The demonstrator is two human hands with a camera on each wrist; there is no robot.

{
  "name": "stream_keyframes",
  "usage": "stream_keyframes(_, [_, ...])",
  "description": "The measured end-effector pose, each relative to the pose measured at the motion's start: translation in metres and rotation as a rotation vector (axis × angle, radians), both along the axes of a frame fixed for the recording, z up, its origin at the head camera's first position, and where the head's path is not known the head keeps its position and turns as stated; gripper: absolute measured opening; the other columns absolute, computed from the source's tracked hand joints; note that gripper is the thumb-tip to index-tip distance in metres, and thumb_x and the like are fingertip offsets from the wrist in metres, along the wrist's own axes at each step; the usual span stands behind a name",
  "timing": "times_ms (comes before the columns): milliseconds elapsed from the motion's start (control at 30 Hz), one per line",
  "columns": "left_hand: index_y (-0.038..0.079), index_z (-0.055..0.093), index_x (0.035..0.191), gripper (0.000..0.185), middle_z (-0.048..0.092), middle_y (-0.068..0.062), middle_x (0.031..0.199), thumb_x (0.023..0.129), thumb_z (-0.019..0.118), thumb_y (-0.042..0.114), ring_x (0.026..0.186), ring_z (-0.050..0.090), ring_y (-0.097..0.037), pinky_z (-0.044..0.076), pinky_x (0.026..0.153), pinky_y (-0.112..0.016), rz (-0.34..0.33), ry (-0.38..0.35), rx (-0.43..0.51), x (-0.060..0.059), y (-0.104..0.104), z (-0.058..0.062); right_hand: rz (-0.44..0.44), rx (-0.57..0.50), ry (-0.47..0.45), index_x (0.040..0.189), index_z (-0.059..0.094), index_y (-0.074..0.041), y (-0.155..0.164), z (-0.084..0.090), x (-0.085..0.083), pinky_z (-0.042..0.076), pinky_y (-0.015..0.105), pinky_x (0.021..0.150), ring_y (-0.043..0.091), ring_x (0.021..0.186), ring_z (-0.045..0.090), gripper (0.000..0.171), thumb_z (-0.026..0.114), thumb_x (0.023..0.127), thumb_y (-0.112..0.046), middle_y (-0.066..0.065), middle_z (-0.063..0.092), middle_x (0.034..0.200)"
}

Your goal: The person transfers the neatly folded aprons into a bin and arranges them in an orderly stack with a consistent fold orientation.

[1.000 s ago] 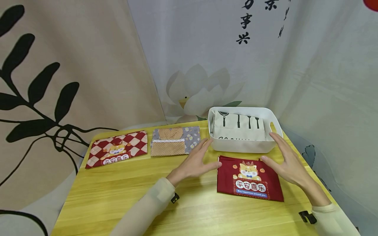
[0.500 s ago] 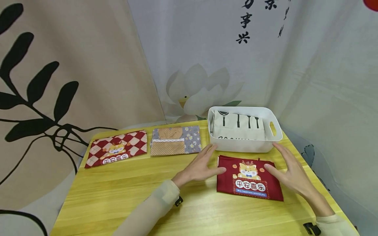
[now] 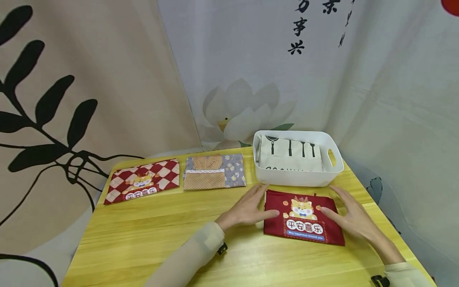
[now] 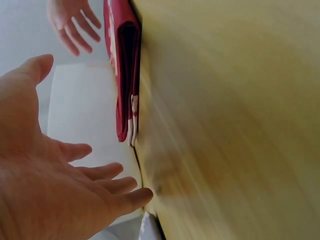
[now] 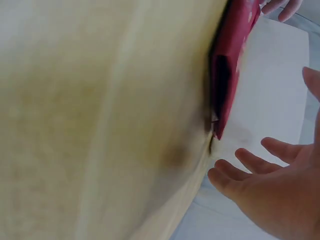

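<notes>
A folded dark red cloth (image 3: 274,219) with a cartoon animal and white lettering lies on the table between both hands. Its layered, folded edge shows in the left wrist view. At its left side my left hand (image 3: 247,211) is spread, thumb over the cloth's edge in the head view. My right hand (image 3: 353,217) is spread at the right side, its thumb overlapping the cloth's upper right part. In the left wrist view the left fingers (image 4: 110,185) stand apart from the cloth; the right fingers (image 5: 250,162) likewise in the right wrist view. Neither hand holds anything.
Behind the red cloth stands a white plastic basket (image 3: 295,178) holding a folded cream cloth (image 3: 290,155) with utensil prints. A grey floral and tan dotted folded cloth (image 3: 214,171) and a red-and-white checked folded cloth (image 3: 141,181) lie leftward on the wooden table (image 3: 161,231).
My left hand has moved right and a little nearer, toward the red cloth's left edge. My right hand has come down from beside the basket to the cloth's right side.
</notes>
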State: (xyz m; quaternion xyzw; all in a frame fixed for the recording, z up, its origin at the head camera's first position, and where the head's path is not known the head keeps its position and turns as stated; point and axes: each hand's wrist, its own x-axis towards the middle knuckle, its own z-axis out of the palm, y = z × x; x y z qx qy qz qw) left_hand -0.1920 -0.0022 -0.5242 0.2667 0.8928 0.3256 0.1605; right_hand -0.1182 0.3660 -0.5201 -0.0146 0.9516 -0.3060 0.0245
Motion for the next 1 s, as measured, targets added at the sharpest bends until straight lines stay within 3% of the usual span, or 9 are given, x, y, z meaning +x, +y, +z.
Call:
stream_keyframes(333, [0.018,0.029,0.180,0.108,0.046,-0.010,0.176,0.098,0.069,0.077,0.159,0.049,-0.028,0.044,0.136,-0.052,-0.020,0.021,-0.056,0.003,0.003,-0.007,0.019,0.084,-0.011,0.168,0.040,0.007,0.004,-0.013,-0.001,0.040,0.088,0.118,0.063,0.151,0.044,0.101,0.078,0.101,-0.059,0.040,0.043,0.168])
stream_keyframes(633, [0.011,0.029,0.180,0.110,0.040,-0.011,0.183,0.098,0.071,0.072,0.175,0.030,-0.038,0.026,0.145,-0.055,-0.013,0.029,-0.102,0.007,0.008,-0.011,0.017,0.115,-0.016,0.164,0.044,0.010,0.004,-0.016,0.001,0.044,0.087,0.117,0.063,0.147,0.047,0.102,0.081,0.099,-0.059,0.042,0.048,0.163])
stream_keyframes(1000, [0.010,0.032,0.178,0.107,0.045,-0.014,0.180,0.095,0.083,0.057,0.173,0.031,-0.043,0.028,0.144,-0.060,0.008,0.062,-0.136,0.009,0.014,-0.011,0.074,0.114,0.044,0.155,0.056,0.008,0.003,-0.018,0.000,0.050,0.083,0.111,0.060,0.139,0.056,0.091,0.089,0.094,-0.050,0.038,0.060,0.154])
